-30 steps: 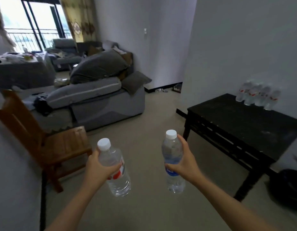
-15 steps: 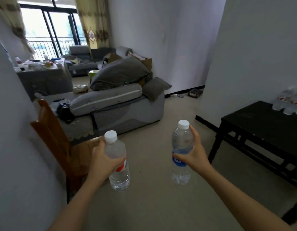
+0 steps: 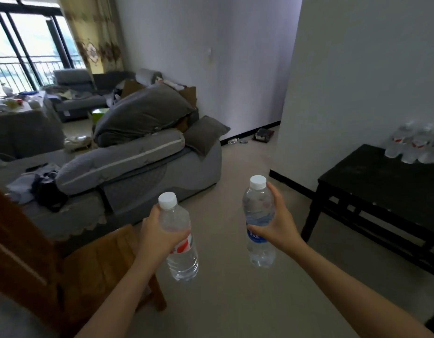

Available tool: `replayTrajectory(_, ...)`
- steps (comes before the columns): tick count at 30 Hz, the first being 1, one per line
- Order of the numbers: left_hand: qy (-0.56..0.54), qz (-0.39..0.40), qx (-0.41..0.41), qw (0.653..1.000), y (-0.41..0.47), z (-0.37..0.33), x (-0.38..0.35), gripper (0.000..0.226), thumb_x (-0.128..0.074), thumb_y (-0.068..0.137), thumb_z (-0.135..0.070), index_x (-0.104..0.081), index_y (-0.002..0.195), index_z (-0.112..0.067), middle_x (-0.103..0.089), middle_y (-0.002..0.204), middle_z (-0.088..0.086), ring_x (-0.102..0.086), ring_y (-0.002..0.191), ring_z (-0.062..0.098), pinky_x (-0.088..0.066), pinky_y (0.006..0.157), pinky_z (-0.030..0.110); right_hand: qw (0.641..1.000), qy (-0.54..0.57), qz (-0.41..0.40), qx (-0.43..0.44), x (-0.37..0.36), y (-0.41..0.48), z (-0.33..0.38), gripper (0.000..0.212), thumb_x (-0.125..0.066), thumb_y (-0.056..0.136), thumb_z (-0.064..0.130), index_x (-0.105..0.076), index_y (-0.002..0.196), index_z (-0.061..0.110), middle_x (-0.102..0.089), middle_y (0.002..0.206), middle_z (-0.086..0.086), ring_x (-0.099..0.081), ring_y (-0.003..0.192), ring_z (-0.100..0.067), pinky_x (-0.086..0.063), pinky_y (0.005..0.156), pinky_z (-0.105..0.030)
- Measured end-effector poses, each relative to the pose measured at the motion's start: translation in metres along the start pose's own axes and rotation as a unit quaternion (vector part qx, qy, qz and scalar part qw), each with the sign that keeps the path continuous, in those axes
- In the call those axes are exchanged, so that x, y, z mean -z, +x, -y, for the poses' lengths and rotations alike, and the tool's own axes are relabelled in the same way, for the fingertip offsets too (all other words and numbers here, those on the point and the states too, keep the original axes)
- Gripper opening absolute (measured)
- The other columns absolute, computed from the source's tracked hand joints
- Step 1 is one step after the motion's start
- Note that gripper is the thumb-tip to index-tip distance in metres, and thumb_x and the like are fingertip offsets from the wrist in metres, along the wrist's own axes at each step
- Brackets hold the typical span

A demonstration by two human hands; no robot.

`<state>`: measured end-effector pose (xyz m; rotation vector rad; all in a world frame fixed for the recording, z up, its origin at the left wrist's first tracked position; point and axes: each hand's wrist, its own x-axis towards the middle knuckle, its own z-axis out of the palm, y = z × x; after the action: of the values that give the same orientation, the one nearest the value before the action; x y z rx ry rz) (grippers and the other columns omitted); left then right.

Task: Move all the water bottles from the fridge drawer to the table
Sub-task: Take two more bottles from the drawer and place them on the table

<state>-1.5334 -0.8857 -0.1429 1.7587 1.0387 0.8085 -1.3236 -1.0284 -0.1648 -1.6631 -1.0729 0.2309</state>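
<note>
My left hand grips a clear water bottle with a red label and a white cap, held upright over the floor. A second clear bottle, with a blue label and white cap, stands upright in the grip of my right hand. To the right stands the black table. Several water bottles with red labels stand on its far end by the wall. The fridge drawer is out of view.
A wooden chair stands low at the left, close under my left arm. Behind it is a grey sofa piled with cushions. A white wall corner rises behind the table. Bare floor lies between me and the table.
The view has swung left and then steadied, so the table has slid toward the right edge. Both hands still carry their bottles upright in front of me.
</note>
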Motion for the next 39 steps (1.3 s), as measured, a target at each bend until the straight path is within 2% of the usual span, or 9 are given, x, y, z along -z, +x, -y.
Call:
replayTrajectory(3,0.001,0.0,-0.021,1.0,0.051,-0.008,-0.013,0.045,-0.078,0.068,-0.016,-0.049,0.102,-0.022,-0.055,0.091,-0.005,-0.054,0.095,0.02,-0.046,0.087,0.038,1.0,0.001,-0.013,-0.002,-0.006,0.044,-0.013,0.1,-0.081,0.064,0.006,-0.018,0.13,0.047,-0.037,0.133,0.012,-0.041,0.121,-0.006,-0.039,0.098,-0.028)
replayTrajectory(6,0.01,0.012,-0.03,0.999,0.103,-0.012,-0.025,0.051,-0.078,0.067,-0.017,-0.047,0.107,-0.022,-0.052,0.097,-0.004,-0.052,0.097,0.019,-0.046,0.088,0.04,1.0,-0.001,-0.03,-0.009,-0.009,0.084,-0.025,0.099,-0.08,0.064,0.006,-0.019,0.134,0.039,-0.037,0.134,0.011,-0.042,0.121,-0.007,-0.04,0.099,-0.029)
replayTrajectory(11,-0.003,0.049,-0.038,0.998,0.17,-0.017,-0.045,0.058,-0.078,0.067,-0.017,-0.047,0.117,-0.021,-0.054,0.104,-0.002,-0.056,0.101,0.024,-0.048,0.091,0.049,0.998,-0.025,-0.053,-0.026,-0.006,0.129,-0.046,0.1,-0.08,0.064,0.011,-0.018,0.125,0.06,-0.038,0.135,0.014,-0.043,0.122,-0.007,-0.042,0.098,-0.03)
replayTrajectory(15,-0.031,0.075,-0.044,0.996,0.231,-0.026,-0.07,0.044,-0.077,0.069,-0.018,-0.047,0.1,-0.029,-0.056,0.095,-0.002,-0.059,0.097,0.027,-0.049,0.09,0.049,0.994,-0.061,-0.087,-0.032,-0.006,0.174,-0.065,0.101,-0.08,0.063,0.015,-0.016,0.126,0.062,-0.038,0.135,0.017,-0.043,0.123,-0.007,-0.041,0.096,-0.027)
replayTrajectory(20,-0.055,0.126,-0.099,0.986,0.319,-0.031,-0.098,0.047,-0.076,0.071,-0.013,-0.046,0.105,-0.023,-0.056,0.102,0.002,-0.057,0.095,0.023,-0.048,0.087,0.041,0.987,-0.079,-0.13,-0.043,-0.009,0.242,-0.09,0.102,-0.081,0.063,0.015,-0.015,0.123,0.065,-0.036,0.125,0.03,-0.043,0.117,-0.003,-0.04,0.088,-0.019)
replayTrajectory(27,-0.061,0.178,-0.148,0.971,0.462,-0.038,-0.141,0.054,-0.078,0.068,-0.014,-0.049,0.114,-0.015,-0.058,0.107,0.004,-0.058,0.1,0.024,-0.047,0.085,0.037,0.97,-0.105,-0.21,-0.063,-0.017,0.337,-0.11,0.104,-0.081,0.064,0.012,-0.013,0.129,0.055,-0.034,0.143,0.004,-0.04,0.126,-0.016,-0.041,0.1,-0.039)
replayTrajectory(31,-0.048,0.196,-0.16,0.966,0.511,-0.031,-0.176,0.057,-0.081,0.062,-0.016,-0.053,0.112,-0.014,-0.061,0.108,0.01,-0.057,0.104,0.029,-0.049,0.088,0.046,0.962,-0.106,-0.231,-0.098,-0.014,0.358,-0.126,0.105,-0.081,0.063,0.009,-0.016,0.126,0.061,-0.037,0.129,0.02,-0.045,0.119,-0.012,-0.045,0.095,-0.035)
replayTrajectory(35,-0.066,0.23,-0.155,0.959,0.538,-0.022,-0.214,0.05,-0.082,0.06,-0.016,-0.054,0.101,-0.02,-0.062,0.094,-0.002,-0.061,0.089,0.02,-0.045,0.072,0.028,0.951,-0.123,-0.249,-0.135,-0.006,0.37,-0.149,0.104,-0.082,0.063,0.009,-0.016,0.124,0.062,-0.032,0.122,0.037,-0.041,0.118,-0.005,-0.042,0.094,-0.03)
replayTrajectory(39,-0.067,0.265,-0.157,0.949,0.569,-0.019,-0.265,0.051,-0.083,0.059,-0.018,-0.05,0.097,-0.028,-0.059,0.084,-0.016,-0.061,0.08,0.01,-0.044,0.066,0.023,0.94,-0.138,-0.265,-0.167,0.012,0.395,-0.182,0.106,-0.082,0.063,0.01,-0.013,0.126,0.06,-0.031,0.128,0.025,-0.038,0.12,-0.006,-0.042,0.095,-0.033)
